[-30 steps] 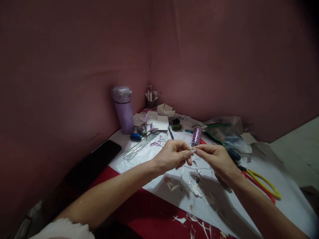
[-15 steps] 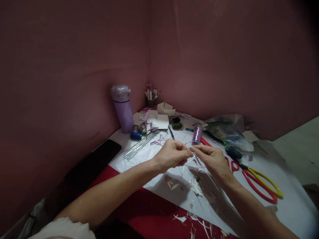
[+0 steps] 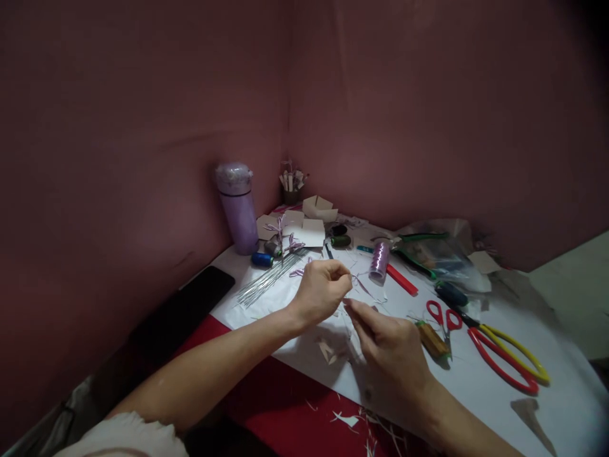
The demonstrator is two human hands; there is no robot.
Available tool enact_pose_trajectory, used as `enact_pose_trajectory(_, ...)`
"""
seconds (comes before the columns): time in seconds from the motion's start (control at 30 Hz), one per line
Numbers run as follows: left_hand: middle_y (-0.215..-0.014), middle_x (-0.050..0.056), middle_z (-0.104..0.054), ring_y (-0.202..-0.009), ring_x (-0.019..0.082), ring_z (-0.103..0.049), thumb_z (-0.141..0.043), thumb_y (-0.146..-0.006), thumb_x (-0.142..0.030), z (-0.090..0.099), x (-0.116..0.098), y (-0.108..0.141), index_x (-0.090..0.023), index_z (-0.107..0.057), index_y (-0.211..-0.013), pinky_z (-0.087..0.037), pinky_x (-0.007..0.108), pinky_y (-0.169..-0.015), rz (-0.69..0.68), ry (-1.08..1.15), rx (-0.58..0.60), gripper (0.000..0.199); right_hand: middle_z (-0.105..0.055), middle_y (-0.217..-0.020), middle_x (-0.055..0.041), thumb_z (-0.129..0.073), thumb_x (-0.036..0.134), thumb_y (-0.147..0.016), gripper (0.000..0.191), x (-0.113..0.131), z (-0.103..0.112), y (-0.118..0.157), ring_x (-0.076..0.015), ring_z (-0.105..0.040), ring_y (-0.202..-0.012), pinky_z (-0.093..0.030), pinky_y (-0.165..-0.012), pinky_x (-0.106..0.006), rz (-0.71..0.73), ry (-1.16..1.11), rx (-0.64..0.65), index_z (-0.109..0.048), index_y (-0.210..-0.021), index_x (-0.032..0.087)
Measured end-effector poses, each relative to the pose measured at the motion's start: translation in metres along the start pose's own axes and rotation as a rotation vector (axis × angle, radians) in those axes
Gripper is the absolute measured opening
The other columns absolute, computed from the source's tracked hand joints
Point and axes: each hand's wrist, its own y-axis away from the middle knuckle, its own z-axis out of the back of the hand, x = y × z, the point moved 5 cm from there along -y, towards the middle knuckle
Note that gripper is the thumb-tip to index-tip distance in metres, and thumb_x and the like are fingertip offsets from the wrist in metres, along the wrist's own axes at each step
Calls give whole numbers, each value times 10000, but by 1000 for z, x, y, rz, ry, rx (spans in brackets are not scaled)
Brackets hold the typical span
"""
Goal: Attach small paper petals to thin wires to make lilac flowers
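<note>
My left hand [image 3: 320, 293] is closed in a pinch above the white sheet. A thin purple strand [image 3: 365, 289] trails away from its fingertips to the right. My right hand [image 3: 387, 336] is just below and to the right, thumb and fingers pressed together; whatever lies between them is too small or hidden to name. Behind the strand stands a spool of shiny purple thread [image 3: 379, 260]. Purple looped pieces [image 3: 294, 244] lie beyond my left hand, beside a bundle of thin metal wires [image 3: 269, 282].
Red-handled scissors [image 3: 451, 320], a brown thread spool [image 3: 432, 341] and large red-and-yellow-handled shears [image 3: 514, 355] lie at right. A purple bottle [image 3: 239, 219] and a black phone [image 3: 183, 311] are at left. Paper scraps [image 3: 347, 419] litter the red front edge.
My right hand has moved down and left, its fingertips now below the left hand's. The thin wire that stuck out below it no longer shows clearly. The scissors and brown spool are uncovered.
</note>
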Motion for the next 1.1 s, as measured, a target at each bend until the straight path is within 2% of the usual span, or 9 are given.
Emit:
enact_pose_trajectory(0.13,-517,-17,-491,-514,82,-416,-460,-689,-101,1,-3,4,-143,-574,-581,-317,221,-532,-177,-358,-13,163,-611,-450,-39,-433,234,-851,281,31,13,4,-164,-529,-352,-234,-423,-279,182,339,-10,-628,-657,175)
enact_pose_trajectory(0.27,-513,-8,-480,-507,92,-390,-463,-702,-117,-5,-7,8,-143,-574,-595,-296,236,-533,-313,-590,60,156,-607,-459,-27,-478,231,-826,252,38,40,-16,-138,-496,-367,-261,-423,-262,123,250,70,-648,-648,177)
enact_pose_trajectory(0.37,-499,-26,-451,-491,75,-365,-480,-697,-107,-10,-10,9,-138,-589,-620,-293,220,-521,-362,-491,153,137,-629,-542,-17,-512,282,-826,257,21,64,-44,-129,-515,-472,-331,-473,-243,14,46,41,-670,-652,179)
enact_pose_trajectory(0.43,-501,-38,-445,-473,56,-358,-491,-700,-105,-12,-11,9,-131,-604,-650,-294,197,-494,-295,-273,236,126,-652,-615,-22,-544,323,-810,247,-1,71,-60,-139,-543,-553,-367,-509,-239,-65,-105,-10,-681,-667,175)
enact_pose_trajectory(0.53,-489,-49,-436,-432,46,-355,-532,-737,-190,-14,-9,7,-117,-603,-697,-272,179,-424,-77,69,310,109,-654,-627,-30,-597,368,-767,250,-38,56,-65,-155,-557,-580,-394,-515,-244,-199,-296,0,-691,-668,159)
enact_pose_trajectory(0.63,-472,-56,-426,-406,46,-346,-568,-744,-267,-12,-10,5,-116,-576,-688,-263,181,-392,26,246,256,161,-654,-620,-25,-599,405,-768,280,-52,27,-47,-165,-569,-578,-413,-519,-252,-243,-408,31,-718,-727,155)
enact_pose_trajectory(0.73,-487,-54,-437,-425,40,-345,-574,-741,-249,-6,-8,3,-119,-565,-658,-277,178,-414,2,243,127,155,-680,-693,-37,-533,372,-827,289,-35,6,-19,-187,-606,-649,-454,-578,-266,-216,-433,89,-726,-773,163)
enact_pose_trajectory(0.9,-489,-60,-424,-460,51,-360,-533,-748,-189,2,-3,1,-114,-634,-750,-301,185,-463,-75,19,-18,126,-630,-617,-22,-478,304,-876,275,3,2,5,-175,-612,-639,-463,-595,-247,-94,-365,61,-708,-805,171)
enact_pose_trajectory(1.1,-505,-50,-455,-465,55,-372,-502,-741,-173,4,-3,0,-104,-647,-785,-304,185,-466,-78,-30,-16,167,-691,-764,-28,-527,328,-869,240,-3,0,7,-186,-649,-749,-483,-665,-249,-103,-399,-9,-697,-959,184)
